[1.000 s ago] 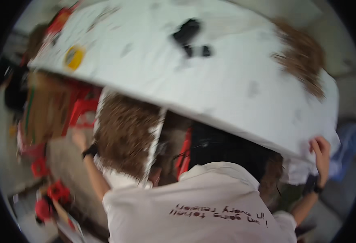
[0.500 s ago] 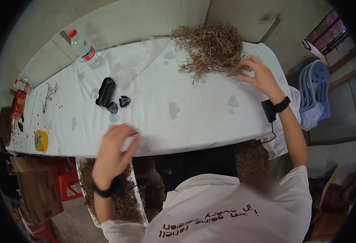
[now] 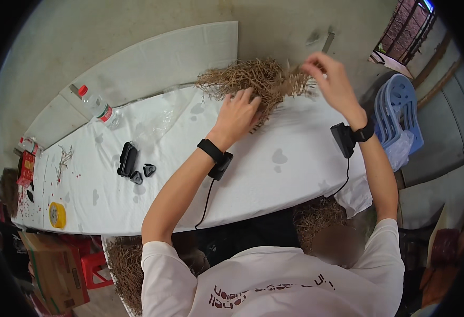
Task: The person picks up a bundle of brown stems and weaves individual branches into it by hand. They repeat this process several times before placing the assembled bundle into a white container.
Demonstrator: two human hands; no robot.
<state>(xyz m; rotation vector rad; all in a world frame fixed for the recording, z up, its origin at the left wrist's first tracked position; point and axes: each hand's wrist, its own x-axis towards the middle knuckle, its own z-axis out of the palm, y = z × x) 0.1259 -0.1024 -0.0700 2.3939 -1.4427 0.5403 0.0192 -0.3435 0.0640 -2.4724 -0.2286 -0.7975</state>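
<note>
Early stage: left hand [image 3: 238,113] flat, grip wide, on shredded-paper pile [image 3: 253,84] atop desk [image 3: 274,164]; right hand [image 3: 329,79] apparently pinching strands; pile unsorted.

white short-sleeved shirt | dark lettering | black wristbands, cabled boxes

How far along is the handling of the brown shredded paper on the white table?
Done: one heap of shredded paper lies on the white table. In hand: the left hand presses on the heap while the right hand pulls strands up at its far edge. Left: more shredded paper sits in a bin under the table and in a second clump below the table's near edge.
</note>
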